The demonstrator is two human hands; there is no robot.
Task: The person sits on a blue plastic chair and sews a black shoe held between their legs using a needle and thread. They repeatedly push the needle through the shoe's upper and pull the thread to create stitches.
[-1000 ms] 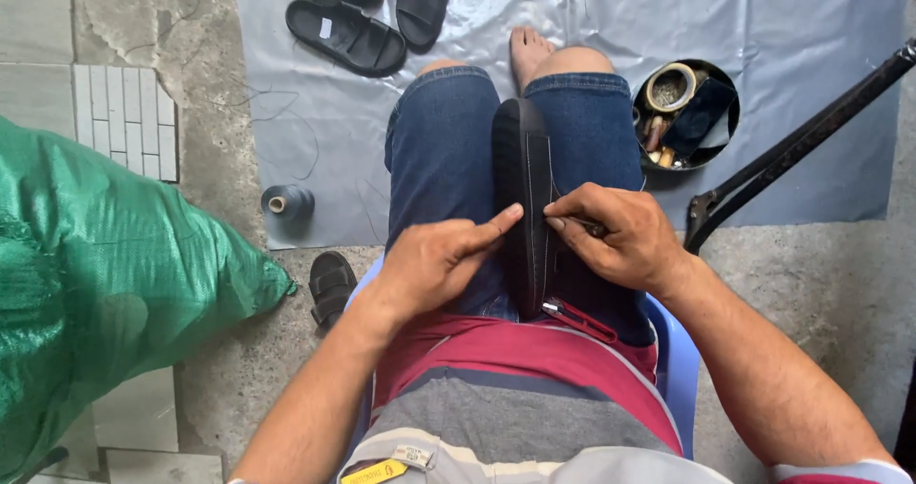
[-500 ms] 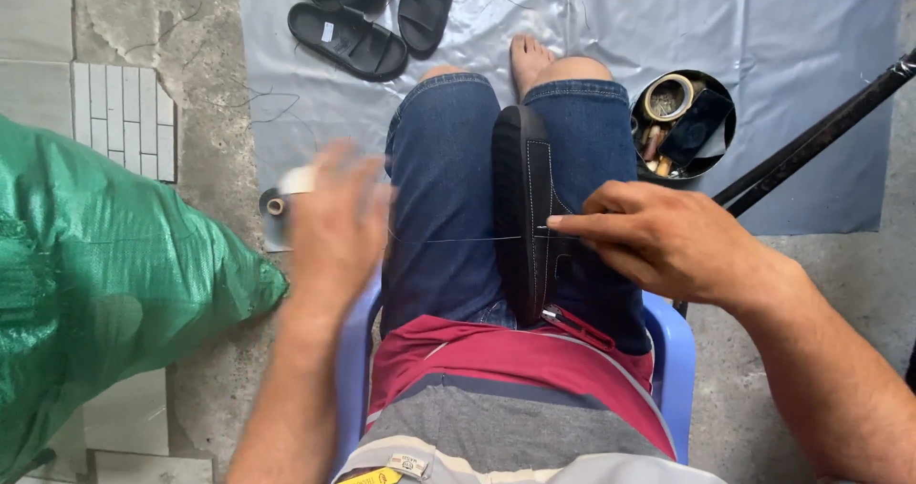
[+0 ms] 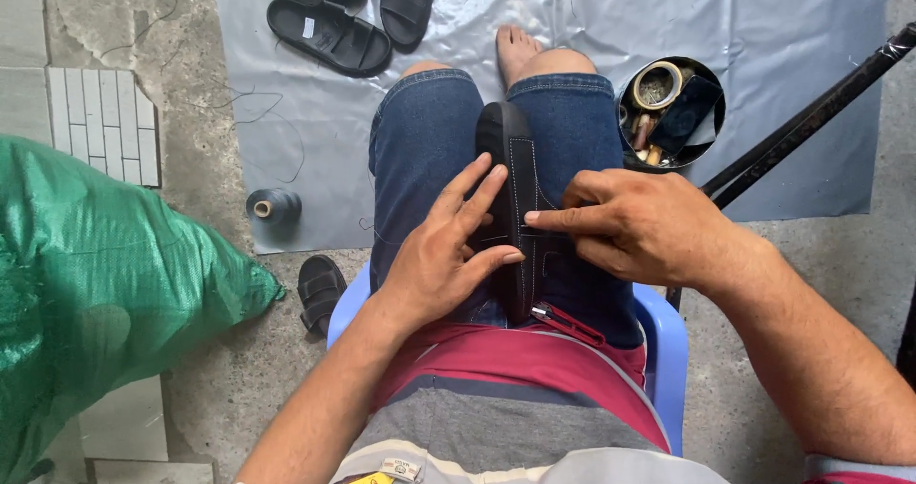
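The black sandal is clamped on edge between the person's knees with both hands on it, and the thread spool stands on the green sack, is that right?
Not quite: the head view shows the thread spool standing on the grey sheet, beside the green sack, not on it. The black sandal is indeed between the knees, with left hand and right hand on it.

Concrete floor [image 3: 191, 417], grey sheet [image 3: 763, 26] spread on it. Sheet carries black sandals [image 3: 329, 35], thread spool [image 3: 272, 204], round tin [image 3: 671, 112]. Green sack [image 3: 86, 293] left, odd sandal [image 3: 320, 293] beside it.

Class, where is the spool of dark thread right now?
In the head view, the spool of thread stands on the grey sheet's left edge, beside the green sack.
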